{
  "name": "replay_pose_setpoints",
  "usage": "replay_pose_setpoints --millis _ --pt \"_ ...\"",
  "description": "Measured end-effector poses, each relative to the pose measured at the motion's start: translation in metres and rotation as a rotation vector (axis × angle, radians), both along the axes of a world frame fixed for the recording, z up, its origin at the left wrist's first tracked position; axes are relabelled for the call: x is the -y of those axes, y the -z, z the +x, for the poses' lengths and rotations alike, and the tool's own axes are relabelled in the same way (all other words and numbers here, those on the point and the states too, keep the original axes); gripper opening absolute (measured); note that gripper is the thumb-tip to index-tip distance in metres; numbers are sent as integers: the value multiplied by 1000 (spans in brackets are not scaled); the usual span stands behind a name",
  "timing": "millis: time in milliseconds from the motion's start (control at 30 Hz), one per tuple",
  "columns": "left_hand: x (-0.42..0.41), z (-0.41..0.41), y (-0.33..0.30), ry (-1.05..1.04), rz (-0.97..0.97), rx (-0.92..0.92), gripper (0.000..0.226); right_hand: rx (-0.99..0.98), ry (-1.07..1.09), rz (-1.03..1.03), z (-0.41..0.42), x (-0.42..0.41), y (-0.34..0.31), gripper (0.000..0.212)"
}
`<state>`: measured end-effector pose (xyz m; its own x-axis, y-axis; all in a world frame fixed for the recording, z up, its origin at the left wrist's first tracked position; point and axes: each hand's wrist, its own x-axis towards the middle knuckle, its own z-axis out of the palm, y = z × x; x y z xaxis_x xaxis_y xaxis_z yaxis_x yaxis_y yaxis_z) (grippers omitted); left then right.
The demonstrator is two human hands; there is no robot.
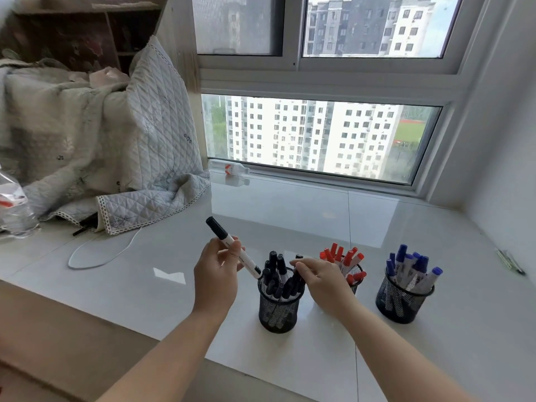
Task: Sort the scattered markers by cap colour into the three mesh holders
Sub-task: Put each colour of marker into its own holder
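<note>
The left hand [217, 268] grips a black marker [232, 246], tilted, its lower end at the black holder [279, 307] between both hands. The right hand [317, 278], fingers curled, parts the markers there; whether it grips one I cannot tell. Best to stand the marker upright, then drop it into the gap.

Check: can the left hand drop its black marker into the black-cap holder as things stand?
Probably yes. The left hand holds the black marker with its lower end at the holder's rim. The right hand rests on the far side, and the holder looks crowded.
</note>
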<state>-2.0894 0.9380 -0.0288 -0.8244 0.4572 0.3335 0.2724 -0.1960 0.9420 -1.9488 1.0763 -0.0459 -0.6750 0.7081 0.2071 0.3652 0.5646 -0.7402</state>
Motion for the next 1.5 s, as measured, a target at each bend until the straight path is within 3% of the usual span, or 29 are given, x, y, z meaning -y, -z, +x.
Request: replay_pose_setpoints --millis 67,233,367,600,833,967,1067,1133,1267,1367,1500 --pt "2 4 2 -5 21 1 7 -33 -1 -62 4 1 6 26" --pt "4 10 13 -5 -26 -21 7 -75 38 -97 14 5 25 52" --pt "3 9 21 -30 -90 -29 12 -7 20 -111 17 9 37 67" --pt "1 10 28 -54 -129 -25 15 136 53 15 10 19 47 43" --pt "-6 9 33 -37 -254 -200 22 182 139 349 10 45 42 39" --pt "-6 5 31 -17 -283 -199 13 87 76 202 15 41 44 29" --pt "-5 6 24 16 -262 -229 25 44 53 170 20 38 49 28" --pt "-5 8 20 10 -240 -311 24 48 51 178 21 37 52 33" --pt "-5 6 16 -73 -227 -423 55 3 92 12 21 37 52 57" --pt "-6 3 16 -90 -217 -451 42 8 64 -155 16 34 51 81" --pt "-7 -1 24 -64 -243 -444 26 29 2 -327 5 28 54 81"
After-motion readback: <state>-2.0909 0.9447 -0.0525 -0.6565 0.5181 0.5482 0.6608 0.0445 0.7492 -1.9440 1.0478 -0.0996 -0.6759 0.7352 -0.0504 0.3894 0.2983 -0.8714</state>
